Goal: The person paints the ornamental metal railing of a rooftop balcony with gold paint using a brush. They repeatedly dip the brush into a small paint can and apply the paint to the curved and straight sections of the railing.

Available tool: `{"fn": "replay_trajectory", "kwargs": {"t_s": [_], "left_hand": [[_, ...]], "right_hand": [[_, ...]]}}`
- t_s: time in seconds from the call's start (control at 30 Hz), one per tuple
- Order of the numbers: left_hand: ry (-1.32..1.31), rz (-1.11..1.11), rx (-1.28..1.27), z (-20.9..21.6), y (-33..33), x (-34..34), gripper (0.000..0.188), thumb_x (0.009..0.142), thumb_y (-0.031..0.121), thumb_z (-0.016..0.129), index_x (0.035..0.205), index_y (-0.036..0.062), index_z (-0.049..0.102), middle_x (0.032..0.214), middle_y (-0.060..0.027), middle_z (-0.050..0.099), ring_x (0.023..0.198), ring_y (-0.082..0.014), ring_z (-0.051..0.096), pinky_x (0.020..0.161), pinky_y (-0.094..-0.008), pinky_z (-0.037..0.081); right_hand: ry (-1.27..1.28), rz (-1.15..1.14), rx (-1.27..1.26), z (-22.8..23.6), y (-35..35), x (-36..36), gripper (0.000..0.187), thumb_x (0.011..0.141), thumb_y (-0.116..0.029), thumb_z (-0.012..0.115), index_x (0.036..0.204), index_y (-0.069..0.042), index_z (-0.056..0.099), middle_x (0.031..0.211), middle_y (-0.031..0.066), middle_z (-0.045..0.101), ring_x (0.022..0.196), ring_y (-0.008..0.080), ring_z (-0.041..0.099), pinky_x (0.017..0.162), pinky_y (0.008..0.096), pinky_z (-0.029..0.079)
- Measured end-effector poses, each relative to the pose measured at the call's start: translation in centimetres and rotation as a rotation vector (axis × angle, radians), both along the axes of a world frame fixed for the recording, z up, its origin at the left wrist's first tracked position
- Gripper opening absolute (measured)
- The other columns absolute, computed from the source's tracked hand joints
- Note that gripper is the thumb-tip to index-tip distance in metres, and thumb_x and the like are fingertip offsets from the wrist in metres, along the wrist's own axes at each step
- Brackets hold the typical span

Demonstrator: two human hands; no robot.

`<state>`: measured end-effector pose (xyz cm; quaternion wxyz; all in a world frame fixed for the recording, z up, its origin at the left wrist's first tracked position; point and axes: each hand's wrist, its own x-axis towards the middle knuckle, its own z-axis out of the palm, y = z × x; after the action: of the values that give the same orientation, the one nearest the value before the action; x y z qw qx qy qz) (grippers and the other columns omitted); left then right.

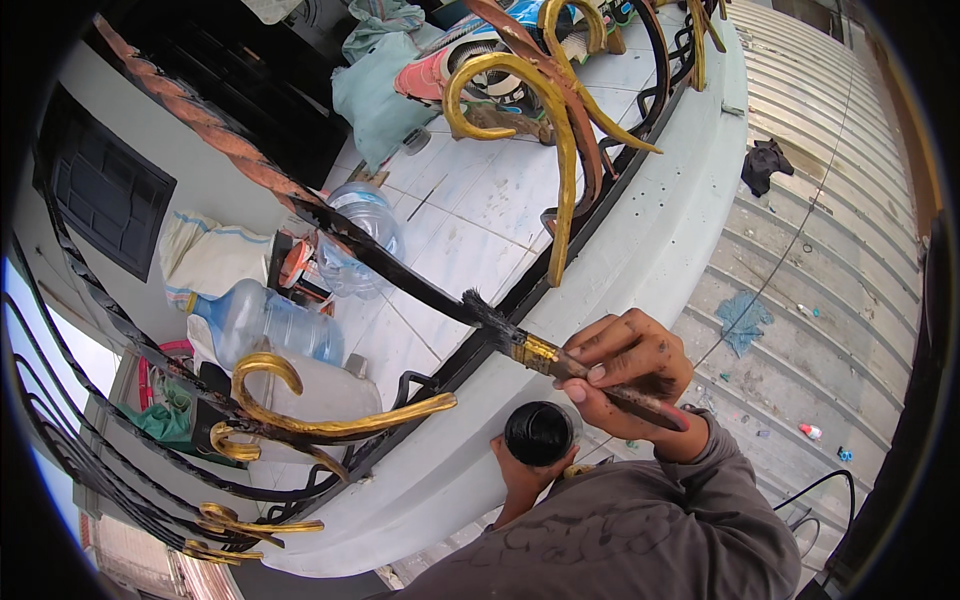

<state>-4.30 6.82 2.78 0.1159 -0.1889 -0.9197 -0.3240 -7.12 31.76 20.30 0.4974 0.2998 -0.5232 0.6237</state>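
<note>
The right hand (637,362) grips a paintbrush (538,354), its bristles (486,318) at the lower end of the twisted bar (290,194). The left hand (524,477) clasps a cup (572,428) of black paint (537,435), near that same end

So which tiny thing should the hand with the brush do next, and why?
I'd probably have the right hand move the brush up the twisted bar toward its reddish-brown part. The bristles look black and are at the bar's lower end, which is already black, while the upper stretch isn't.
</note>
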Motion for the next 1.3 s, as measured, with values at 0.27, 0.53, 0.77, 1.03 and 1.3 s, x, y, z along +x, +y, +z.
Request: {"fn": "replay_trajectory", "kwargs": {"t_s": [0.27, 0.53, 0.77, 1.03, 1.3], "left_hand": [[-0.005, -0.022, -0.140, 1.3, 0.1, 0.0, 0.081, 0.070, 0.059, 0.090, 0.130, 0.0115, 0.063, 0.126, -0.0068, 0.068, 0.118, -0.0293, 0.060, 0.103, -0.0468, 0.036], [0.098, 0.011, -0.004, 1.1, 0.1, 0.0, 0.076, 0.067, 0.058, 0.092, 0.123, 0.0129, 0.068, 0.116, -0.0082, 0.070, 0.111, -0.0301, 0.062, 0.099, -0.0482, 0.038], [0.060, -0.019, 0.039, 0.3, -0.3, -0.4, 0.087, 0.063, 0.058, 0.094, 0.128, 0.0085, 0.064, 0.118, -0.0120, 0.067, 0.115, -0.0329, 0.061, 0.104, -0.0506, 0.037], [0.043, -0.024, 0.027, 1.0, -0.3, 0.0, 0.102, 0.061, 0.061, 0.094, 0.129, -0.0068, 0.058, 0.119, -0.0223, 0.066, 0.115, -0.0367, 0.062, 0.107, -0.0482, 0.039], [0.133, -0.023, 0.049, 1.0, -0.3, 0.0, 0.098, 0.061, 0.060, 0.094, 0.129, -0.0014, 0.059, 0.118, -0.0159, 0.066, 0.113, -0.0323, 0.062, 0.104, -0.0459, 0.038]], "right_hand": [[0.140, -0.050, 0.023, 7.3, 2.2, 0.7, 0.028, 0.078, 0.003, 0.087, 0.096, -0.006, 0.067, 0.097, 0.0143, 0.072, 0.090, 0.0298, 0.079, 0.074, 0.0345, 0.065], [0.292, -0.480, 0.559, 17.3, 6.2, 0.4, 0.031, 0.085, -0.002, 0.084, 0.105, -0.008, 0.060, 0.098, 0.0137, 0.072, 0.080, 0.0219, 0.075, 0.067, 0.0333, 0.064], [0.029, -0.637, 0.835, 20.6, 1.1, 6.7, 0.029, 0.069, -0.003, 0.089, 0.075, -0.011, 0.062, 0.080, 0.0032, 0.070, 0.056, 0.0148, 0.067, 0.047, 0.0276, 0.053], [-0.096, -0.639, 1.308, 23.9, 0.3, 7.3, 0.024, 0.073, -0.006, 0.080, 0.088, -0.006, 0.062, 0.077, 0.0057, 0.059, 0.058, 0.0173, 0.064, 0.049, 0.0310, 0.051], [0.115, -0.749, 1.587, 24.7, -1.3, 7.4, 0.025, 0.069, -0.010, 0.080, 0.087, -0.004, 0.064, 0.091, 0.0083, 0.060, 0.076, 0.0173, 0.067, 0.052, 0.0287, 0.055]]}}
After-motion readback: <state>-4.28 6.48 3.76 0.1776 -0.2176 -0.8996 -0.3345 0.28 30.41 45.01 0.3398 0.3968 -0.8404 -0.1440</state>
